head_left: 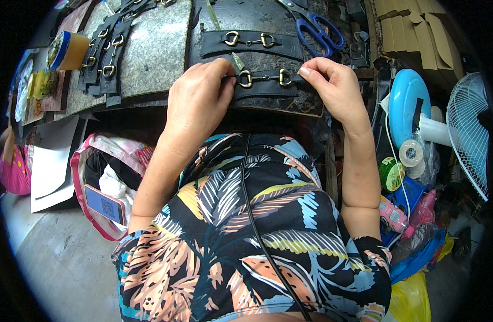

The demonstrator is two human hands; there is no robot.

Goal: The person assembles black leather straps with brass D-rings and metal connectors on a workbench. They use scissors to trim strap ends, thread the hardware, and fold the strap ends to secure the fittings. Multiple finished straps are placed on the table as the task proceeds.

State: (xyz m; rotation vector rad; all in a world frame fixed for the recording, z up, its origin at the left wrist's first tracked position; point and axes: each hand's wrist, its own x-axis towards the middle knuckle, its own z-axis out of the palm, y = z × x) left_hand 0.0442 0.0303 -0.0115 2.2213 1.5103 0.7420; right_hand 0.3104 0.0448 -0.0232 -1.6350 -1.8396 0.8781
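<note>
black leather strap with a brass horse-bit buckle [265, 81] lies flat on the near edge of the dark stone slab [257, 21] that tops the desk, straight ahead of the person; every place below is told from this strap.

far to its left, at the desk's left end, stands a yellow tub with a blue lid [67, 51]. nearer, still left of the strap, a heap of similar black straps with brass rings [104, 53] lies across a grey speckled slab [155, 48]. below and left of the strap, off the desk, an open pink-trimmed bag [104, 177] sits on the floor with a phone [104, 204] resting on it.

left hand [198, 102] covers the strap's left end, its grip closed with fingertips pinched on the leather just beside the buckle. right hand [335, 86] holds the strap's right end, thumb and forefinger pressed together on the leather.

just beyond the strap lies a second black strap with the same brass buckle [251, 43]. up and to the right rest blue-handled scissors [319, 32]. well to the right stand a blue round fan base [407, 104], rolls of tape [411, 153] and a white wire fan guard [471, 134].
</note>
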